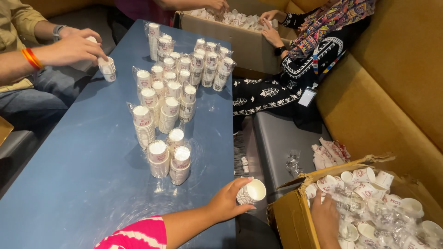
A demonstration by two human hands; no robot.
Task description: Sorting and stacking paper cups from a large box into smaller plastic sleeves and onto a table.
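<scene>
At the near edge of a long blue table (69, 184), the wearer's left hand (226, 203) is clasping a short stack of white paper cups (251, 191), holding it on its side with the open mouth facing right, just past the table's corner. The right hand (325, 216) is reaching down into an open brown cardboard box (288, 219) beside the table; its fingers are lying among loose cups and crinkled clear plastic, and whether they are closing on anything cannot be told.

Wrapped stacks (159, 159) of white cups with red lettering are standing upright in clusters down the middle of the table, the nearest group sitting just beyond the left hand and the farthest near the table's far end. Clear wrap is clinging around most of them.

Across the table on the left, another person's hand (76, 46) is gripping a small stack (108, 69) at the table's edge. At the far end, a second cardboard box (230, 39) is lying open, with other people's hands working in it.

The left half of the tabletop is lying open between the stacks and the edge. A grey seat (281, 138) with torn wrappers (330, 154) is running between the table and the mustard sofa (397, 87).
</scene>
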